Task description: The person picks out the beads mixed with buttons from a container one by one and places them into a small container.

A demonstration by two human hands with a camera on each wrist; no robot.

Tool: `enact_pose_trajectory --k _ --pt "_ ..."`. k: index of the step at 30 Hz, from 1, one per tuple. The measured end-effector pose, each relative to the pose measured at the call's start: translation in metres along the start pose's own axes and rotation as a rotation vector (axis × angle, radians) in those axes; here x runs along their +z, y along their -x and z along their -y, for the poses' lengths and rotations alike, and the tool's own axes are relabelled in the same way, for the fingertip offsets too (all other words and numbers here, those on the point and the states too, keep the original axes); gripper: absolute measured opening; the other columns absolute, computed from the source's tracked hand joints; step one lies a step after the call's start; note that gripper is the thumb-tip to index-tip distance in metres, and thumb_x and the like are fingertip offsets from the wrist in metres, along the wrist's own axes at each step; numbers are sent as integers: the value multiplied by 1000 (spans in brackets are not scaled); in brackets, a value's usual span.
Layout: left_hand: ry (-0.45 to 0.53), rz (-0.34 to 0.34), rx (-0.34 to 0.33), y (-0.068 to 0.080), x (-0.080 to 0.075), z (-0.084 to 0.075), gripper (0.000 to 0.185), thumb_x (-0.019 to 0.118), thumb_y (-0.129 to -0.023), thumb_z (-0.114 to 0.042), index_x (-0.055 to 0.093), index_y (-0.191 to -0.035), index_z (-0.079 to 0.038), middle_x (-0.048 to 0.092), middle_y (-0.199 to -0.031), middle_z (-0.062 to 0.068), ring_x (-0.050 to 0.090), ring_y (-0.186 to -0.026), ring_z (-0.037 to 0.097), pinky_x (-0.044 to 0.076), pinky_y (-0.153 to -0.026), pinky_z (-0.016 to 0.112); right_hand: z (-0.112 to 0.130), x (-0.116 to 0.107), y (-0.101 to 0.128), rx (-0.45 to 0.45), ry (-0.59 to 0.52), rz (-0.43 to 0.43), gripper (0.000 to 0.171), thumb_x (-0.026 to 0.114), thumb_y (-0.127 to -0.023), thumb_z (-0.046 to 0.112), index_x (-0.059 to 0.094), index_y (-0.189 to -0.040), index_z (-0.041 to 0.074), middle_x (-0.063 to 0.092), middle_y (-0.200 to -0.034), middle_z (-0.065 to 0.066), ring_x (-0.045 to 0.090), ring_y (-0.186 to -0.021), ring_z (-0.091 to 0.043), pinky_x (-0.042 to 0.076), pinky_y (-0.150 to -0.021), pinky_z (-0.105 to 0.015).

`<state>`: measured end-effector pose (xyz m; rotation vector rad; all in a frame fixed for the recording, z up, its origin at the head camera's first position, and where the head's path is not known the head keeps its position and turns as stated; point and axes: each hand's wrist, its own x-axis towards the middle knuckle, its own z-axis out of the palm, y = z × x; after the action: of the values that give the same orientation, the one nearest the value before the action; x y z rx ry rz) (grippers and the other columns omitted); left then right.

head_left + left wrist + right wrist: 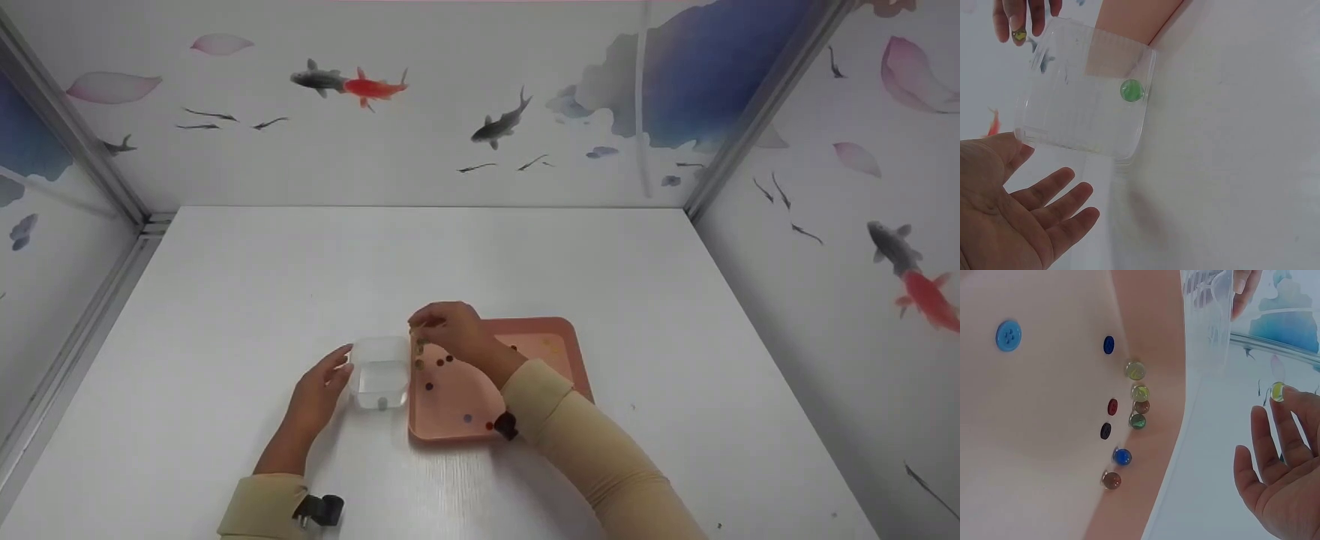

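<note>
My right hand (457, 330) is raised over the far left corner of the pink tray (450, 433). It pinches a clear marble with a yellow swirl (1278, 391) between thumb and fingertip. Left of the tray stands a clear plastic box (382, 382), its lid raised at the back. One green marble (1131, 90) shows inside it in the left wrist view. My left hand (319, 390) is at the box's left side, a fingertip against its edge and the other fingers loosely extended. More glass marbles (1139, 393) line the tray's side.
Several buttons lie on the tray, among them a light blue button (1009, 336), a dark blue button (1108, 345), a red button (1112, 406) and a black button (1105, 431). The white table (285, 277) is bounded by printed panels at the back and sides.
</note>
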<state>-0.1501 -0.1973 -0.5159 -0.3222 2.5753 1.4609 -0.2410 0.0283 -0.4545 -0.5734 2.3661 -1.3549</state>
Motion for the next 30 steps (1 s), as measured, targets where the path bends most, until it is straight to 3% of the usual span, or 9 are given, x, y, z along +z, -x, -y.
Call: enact_pose_trajectory --k 7,17,20,25,30 --pt "3 -7 9 0 0 0 47 42 -105 -26 35 -150 -14 40 -148 21 38 -136 41 37 -106 56 2 5 -2 -34 27 10 17 65 -93 12 71 -109 11 69 -102 -1 64 -94 -12 56 -76 -27" --pt "32 -6 31 0 0 1 47 43 -105 -23 35 -149 -11 40 -148 23 38 -135 41 38 -106 55 8 13 -2 16 30 23 16 65 -93 12 72 -107 16 69 -98 2 63 -80 -16 51 -50 -37" --pt "28 -6 31 -1 0 1 47 43 -105 -24 35 -149 -11 40 -148 22 39 -135 41 38 -106 55 11 16 -3 15 33 28 16 66 -93 12 73 -106 16 69 -99 3 64 -82 -14 53 -55 -31" --pt "25 -10 32 -1 1 1 46 43 -104 -23 36 -149 -11 41 -147 23 41 -133 42 39 -105 56 13 20 -5 -19 46 42 17 67 -91 11 73 -107 13 70 -102 3 64 -90 -10 55 -76 -23" --pt "18 -8 19 -2 1 2 46 42 -105 -25 36 -149 -13 41 -147 22 41 -134 41 38 -106 55 13 24 -5 13 70 72 17 68 -91 14 73 -108 17 69 -102 6 63 -90 -9 56 -75 -24"
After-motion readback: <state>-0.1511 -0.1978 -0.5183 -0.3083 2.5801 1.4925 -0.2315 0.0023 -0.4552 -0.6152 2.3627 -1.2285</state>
